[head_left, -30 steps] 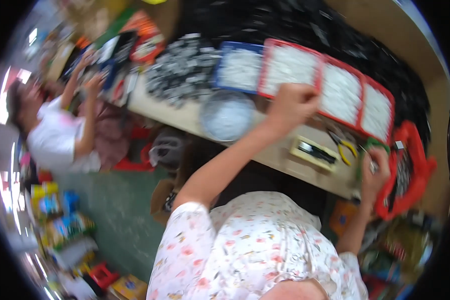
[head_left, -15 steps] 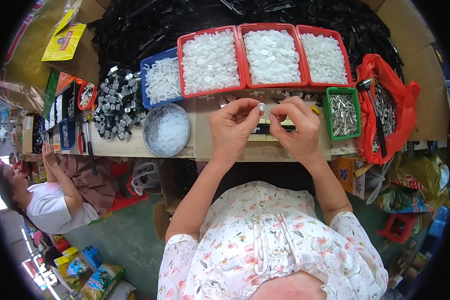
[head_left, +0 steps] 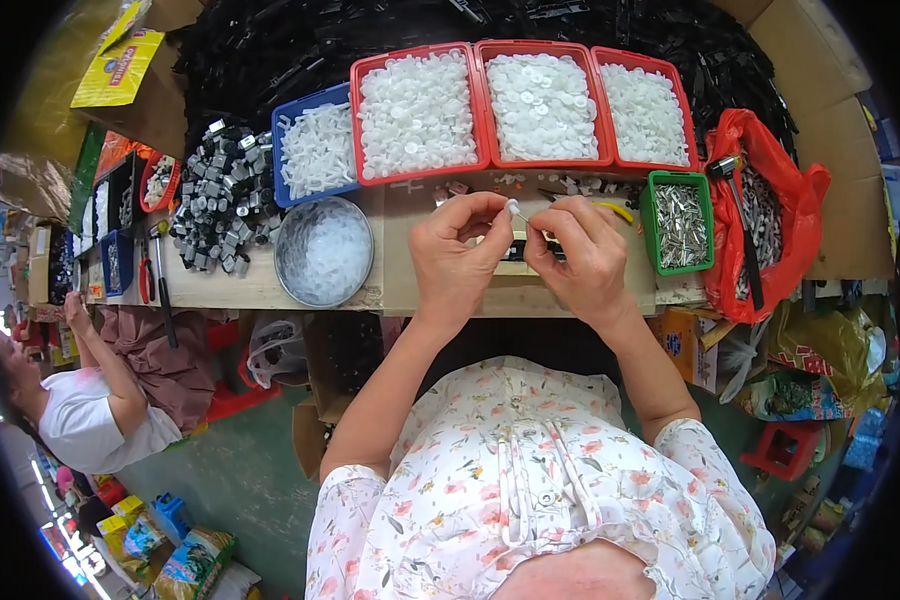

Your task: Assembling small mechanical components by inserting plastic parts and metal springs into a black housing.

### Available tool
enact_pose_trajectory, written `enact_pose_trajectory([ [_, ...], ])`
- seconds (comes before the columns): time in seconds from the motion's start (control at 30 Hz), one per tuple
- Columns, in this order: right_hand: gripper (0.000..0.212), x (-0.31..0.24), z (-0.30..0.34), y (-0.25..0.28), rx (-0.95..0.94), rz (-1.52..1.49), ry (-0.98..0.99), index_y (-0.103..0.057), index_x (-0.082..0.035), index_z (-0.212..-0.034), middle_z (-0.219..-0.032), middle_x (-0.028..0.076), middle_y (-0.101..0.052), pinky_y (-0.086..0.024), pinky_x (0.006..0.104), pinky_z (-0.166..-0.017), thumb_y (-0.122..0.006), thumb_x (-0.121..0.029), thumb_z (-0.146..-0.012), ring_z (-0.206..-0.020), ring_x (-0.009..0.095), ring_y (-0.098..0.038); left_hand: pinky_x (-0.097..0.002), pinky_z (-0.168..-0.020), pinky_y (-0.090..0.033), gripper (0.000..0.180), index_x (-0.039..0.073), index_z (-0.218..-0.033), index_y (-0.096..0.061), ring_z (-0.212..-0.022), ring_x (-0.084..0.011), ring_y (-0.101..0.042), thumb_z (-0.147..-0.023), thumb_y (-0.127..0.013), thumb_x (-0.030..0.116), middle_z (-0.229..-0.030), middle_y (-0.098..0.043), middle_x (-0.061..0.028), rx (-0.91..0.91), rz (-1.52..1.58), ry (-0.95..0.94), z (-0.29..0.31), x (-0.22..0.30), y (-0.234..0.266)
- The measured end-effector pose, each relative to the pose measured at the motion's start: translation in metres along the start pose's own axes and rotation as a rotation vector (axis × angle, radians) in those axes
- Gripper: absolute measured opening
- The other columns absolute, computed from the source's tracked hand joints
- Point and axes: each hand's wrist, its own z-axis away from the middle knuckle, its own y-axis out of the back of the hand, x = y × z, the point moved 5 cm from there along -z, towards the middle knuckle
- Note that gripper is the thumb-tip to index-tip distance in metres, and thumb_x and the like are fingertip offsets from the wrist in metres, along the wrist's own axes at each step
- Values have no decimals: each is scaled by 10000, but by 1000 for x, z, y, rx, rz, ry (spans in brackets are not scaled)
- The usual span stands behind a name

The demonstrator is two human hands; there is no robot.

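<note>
Over the middle of the bench my left hand (head_left: 458,258) pinches a small white plastic piece (head_left: 513,207) between thumb and forefinger. Close by on the right, the fingertips of my right hand (head_left: 582,262) are closed on a thin metal pin whose end points at the white piece. Whether the pin enters the piece is too small to tell. Below the fingers, a black part (head_left: 516,250) lies on the bench, mostly covered by my hands. Beyond them stand three red trays, the middle red tray (head_left: 548,163) holding white discs.
Left are a round metal bowl (head_left: 282,272), a blue tray (head_left: 288,112) and heaped metal-and-black blocks (head_left: 220,200). On the right stand a green tray (head_left: 653,225) of metal pieces and a red bag (head_left: 815,215) with a hammer (head_left: 745,235). A co-worker (head_left: 95,420) sits at far left.
The whole view has shifted slightly, so the bench things appear a little further left and higher. Both hands keep their pinches, and the white piece and pin stay close together.
</note>
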Motion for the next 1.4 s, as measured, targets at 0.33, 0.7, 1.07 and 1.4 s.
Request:
enact_pose_trajectory([
  [0.33, 123, 25, 7, 0, -68, -451, -400, -689, -1, -945, -876, 66, -668, -494, 282, -693, -718, -6, -826, -767, 167, -650, -232, -674, -545, 122, -41, -975, -700, -780, -89, -671, -854, -690, -23, -884, -696, -64, -21, -98, -90, 4, 4, -1],
  [0.7, 69, 42, 22, 3, -185, -571, -456, -666, 27, -932, -878, 73, -676, -495, 274, -712, -681, -15, -880, -781, 145, -629, -244, -770, -540, 222, -31, -1023, -713, -905, -134, -655, -809, -776, -24, -976, -683, -73, -272, -16, -58, 10, -2, -17],
  [1.07, 121, 32, 34, -10, -245, -466, -290, -628, 19, -943, -911, 125, -643, -501, 349, -714, -684, 27, -836, -814, 282, -635, -299, -714, -512, 349, 8, -1039, -722, -849, -176, -641, -721, -848, 75, -980, -678, -100, -279, -367, -235, 15, -2, 1],
  [1.4, 140, 34, 46, -27, -285, -246, -176, -632, -7, -928, -1025, 119, -618, -480, 376, -784, -705, 7, -809, -926, 294, -609, -405, -808, -509, 327, 33, -994, -714, -976, -312, -618, -699, -838, 98, -1003, -652, -112, -250, -662, -532, 29, -15, 10],
])
